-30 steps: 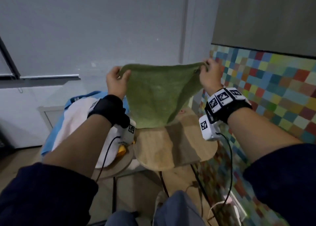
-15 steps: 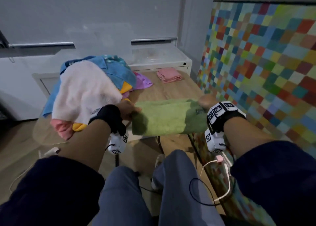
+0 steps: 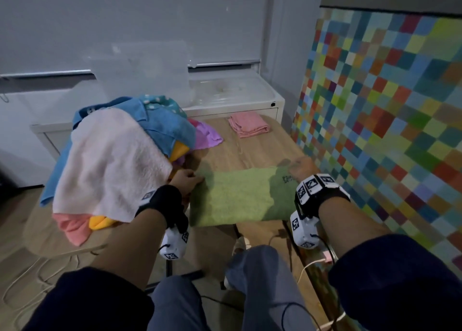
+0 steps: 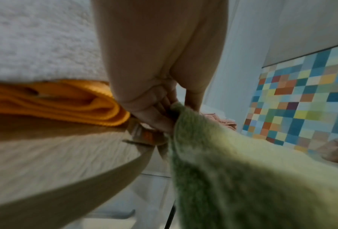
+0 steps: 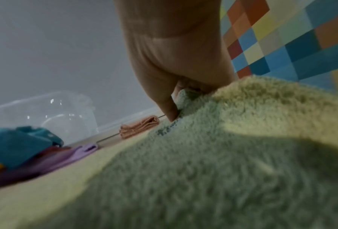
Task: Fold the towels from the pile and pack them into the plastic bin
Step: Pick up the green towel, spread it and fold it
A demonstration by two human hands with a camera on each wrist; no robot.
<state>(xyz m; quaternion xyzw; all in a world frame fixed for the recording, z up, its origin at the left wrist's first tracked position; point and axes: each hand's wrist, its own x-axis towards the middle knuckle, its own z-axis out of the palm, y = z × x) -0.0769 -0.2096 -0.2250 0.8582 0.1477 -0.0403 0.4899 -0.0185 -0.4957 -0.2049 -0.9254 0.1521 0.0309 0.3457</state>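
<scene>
Both hands (image 3: 186, 179) (image 3: 301, 168) pinch green towel's (image 3: 240, 195) far corners.

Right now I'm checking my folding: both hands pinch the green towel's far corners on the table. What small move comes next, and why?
Probably bring both corners toward you to halve it: the green towel lies flat, left hand and right hand pinching its far corners.

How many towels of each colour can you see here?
Green towel: 1
Pink towels: 2
White towel: 1
Blue towel: 1
Teal spotted towel: 1
Purple towel: 1
Yellow towel: 1
Total: 8 showing; the pile may hide more.
</scene>
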